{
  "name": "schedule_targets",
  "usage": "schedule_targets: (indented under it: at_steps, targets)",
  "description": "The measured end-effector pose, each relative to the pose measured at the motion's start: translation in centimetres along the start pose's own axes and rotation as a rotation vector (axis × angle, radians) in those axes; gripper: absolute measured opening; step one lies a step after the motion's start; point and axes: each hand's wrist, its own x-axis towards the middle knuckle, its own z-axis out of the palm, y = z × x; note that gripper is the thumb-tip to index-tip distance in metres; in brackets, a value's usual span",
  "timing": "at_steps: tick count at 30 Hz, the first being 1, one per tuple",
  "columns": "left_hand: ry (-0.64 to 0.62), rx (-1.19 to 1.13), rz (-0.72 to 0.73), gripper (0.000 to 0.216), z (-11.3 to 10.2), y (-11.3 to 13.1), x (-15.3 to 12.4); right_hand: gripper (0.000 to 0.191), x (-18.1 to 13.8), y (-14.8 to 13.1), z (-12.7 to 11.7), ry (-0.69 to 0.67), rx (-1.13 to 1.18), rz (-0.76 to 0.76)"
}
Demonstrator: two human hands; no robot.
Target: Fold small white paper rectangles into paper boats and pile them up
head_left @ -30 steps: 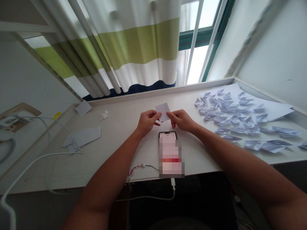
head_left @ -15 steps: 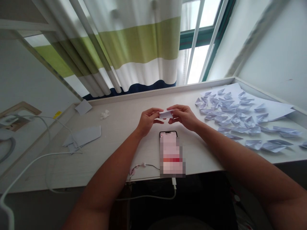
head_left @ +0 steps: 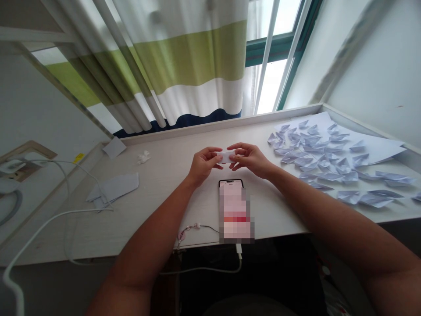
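A small folded piece of white paper is held up between my two hands, above the desk and just beyond the phone. My left hand pinches its left end, thumb on the near face. At the right end, my right hand grips it with the thumb in front and fingers behind. The paper's far side is hidden. Below the hands lies a phone with a lit, partly pixelated screen. To the right, many folded paper boats are spread out, some on a large white sheet.
At the left lie loose white paper sheets, a square of paper and a crumpled tissue. A white cable crosses the left side. A charging cable and beaded strap hang near the desk's front edge.
Both thumbs have shifted on the paper, and its near face now shows flatter between them. My hands stay in nearly the same place. The paper boats have not moved.
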Motion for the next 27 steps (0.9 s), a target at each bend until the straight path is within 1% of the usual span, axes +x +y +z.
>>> schedule_targets:
  at_steps: [4, 6, 8, 11, 13, 16, 19, 21, 24, 25, 27]
  targets:
    - [-0.034, 0.095, 0.055, 0.029, -0.15, -0.32, 0.15, 0.049, 0.15, 0.23, -0.01, -0.004, -0.082, 0.025]
    - [-0.051, 0.142, 0.083, 0.028, -0.12, -0.36, 0.19, 0.049, 0.20, 0.23, 0.03, -0.018, -0.149, 0.016]
    - [-0.038, 0.150, 0.100, 0.032, -0.04, -0.35, 0.21, 0.049, 0.23, 0.13, 0.06, -0.031, -0.238, 0.000]
    - [0.021, 0.086, 0.091, 0.041, 0.12, -0.32, 0.23, 0.050, 0.25, -0.04, 0.09, -0.018, -0.325, -0.015]
    - [0.035, 0.037, 0.053, 0.046, 0.25, -0.34, 0.21, 0.053, 0.29, -0.05, 0.15, 0.023, -0.285, -0.035]
    - [-0.011, 0.032, -0.004, 0.043, 0.45, -0.47, 0.16, 0.059, 0.37, 0.05, 0.34, 0.088, -0.193, -0.062]
    - [-0.022, 0.064, -0.003, 0.042, 0.54, -0.62, 0.16, 0.061, 0.36, 0.15, 0.58, 0.117, -0.188, -0.061]
    - [-0.012, 0.078, 0.007, 0.043, 0.47, -0.67, 0.20, 0.061, 0.28, 0.20, 0.71, 0.078, -0.214, -0.035]
    - [-0.016, 0.116, 0.014, 0.046, 0.25, -0.69, 0.25, 0.062, 0.13, 0.28, 0.82, -0.048, -0.269, 0.020]
    - [-0.019, 0.134, 0.014, 0.047, 0.19, -0.69, 0.24, 0.063, 0.09, 0.30, 0.82, -0.076, -0.286, 0.024]
    - [-0.024, 0.171, 0.010, 0.050, 0.16, -0.69, 0.19, 0.064, 0.00, 0.30, 0.80, -0.091, -0.318, -0.003]
